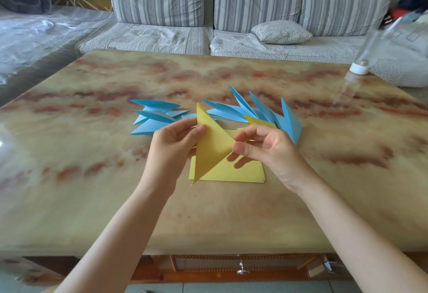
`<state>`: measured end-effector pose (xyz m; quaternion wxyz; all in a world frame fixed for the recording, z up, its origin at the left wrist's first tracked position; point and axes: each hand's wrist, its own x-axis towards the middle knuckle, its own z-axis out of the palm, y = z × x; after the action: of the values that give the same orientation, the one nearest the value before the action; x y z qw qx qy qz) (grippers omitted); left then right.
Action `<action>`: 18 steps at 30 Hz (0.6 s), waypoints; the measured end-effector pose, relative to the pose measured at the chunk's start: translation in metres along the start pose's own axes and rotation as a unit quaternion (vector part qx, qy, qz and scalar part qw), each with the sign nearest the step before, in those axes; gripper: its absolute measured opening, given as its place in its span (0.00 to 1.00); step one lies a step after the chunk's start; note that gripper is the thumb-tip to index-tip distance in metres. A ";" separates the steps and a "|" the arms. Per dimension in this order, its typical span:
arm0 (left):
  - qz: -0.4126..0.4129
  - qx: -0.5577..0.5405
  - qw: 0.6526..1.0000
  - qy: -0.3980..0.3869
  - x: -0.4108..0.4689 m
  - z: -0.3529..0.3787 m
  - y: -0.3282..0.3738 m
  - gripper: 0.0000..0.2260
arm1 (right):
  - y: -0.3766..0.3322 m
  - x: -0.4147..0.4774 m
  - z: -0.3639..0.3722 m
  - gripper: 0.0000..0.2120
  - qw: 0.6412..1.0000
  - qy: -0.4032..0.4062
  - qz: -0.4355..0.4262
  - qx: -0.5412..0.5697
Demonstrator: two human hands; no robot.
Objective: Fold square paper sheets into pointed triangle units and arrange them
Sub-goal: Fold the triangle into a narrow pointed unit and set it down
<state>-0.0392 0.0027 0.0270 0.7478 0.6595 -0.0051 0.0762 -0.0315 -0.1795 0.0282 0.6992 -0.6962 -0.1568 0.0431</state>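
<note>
A yellow paper triangle (212, 144) is held up above the table, one long point up and one down. My left hand (172, 144) pinches its left edge with thumb in front. My right hand (261, 146) pinches its right corner between thumb and forefinger. Under the hands lies a stack of yellow square sheets (231, 171). Behind them, several folded blue pointed units lie in two groups, left (154, 116) and right (266, 111). One folded yellow unit (258, 120) rests among the right group, partly hidden by my right hand.
The marbled table (92, 153) stretches wide on both sides. A clear bottle with a white cap (361, 60) leans at the far right edge. A striped grey sofa (231, 14) with a small cushion stands behind the table. A drawer knob (242, 269) shows below the front edge.
</note>
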 end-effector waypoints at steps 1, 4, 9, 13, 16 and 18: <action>0.000 -0.004 1.000 0.001 0.000 0.000 0.000 0.06 | 0.000 0.000 -0.001 0.08 1.000 -0.003 0.000 -0.004; 0.006 -0.012 1.000 0.013 -0.001 0.000 0.001 0.07 | 0.000 0.000 -0.002 0.05 1.000 -0.001 0.001 -0.017; 0.011 -0.027 0.999 0.038 -0.004 0.005 0.001 0.06 | -0.001 0.001 -0.004 0.03 0.999 -0.005 0.016 -0.034; 0.012 -0.026 0.998 0.050 -0.004 0.007 0.001 0.06 | -0.004 -0.001 -0.004 0.03 0.999 -0.020 0.039 -0.025; 0.011 -0.030 0.998 0.062 -0.004 0.007 0.001 0.06 | -0.005 -0.003 0.001 0.11 0.998 -0.008 0.055 0.018; 0.008 -0.029 0.998 0.059 -0.005 0.008 0.001 0.05 | -0.003 -0.002 0.004 0.12 0.999 0.027 0.045 0.008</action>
<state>-0.0432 -0.0058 0.0282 0.7648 0.6321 0.0316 0.1209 -0.0348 -0.1762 0.0312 0.7061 -0.6979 -0.1054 0.0568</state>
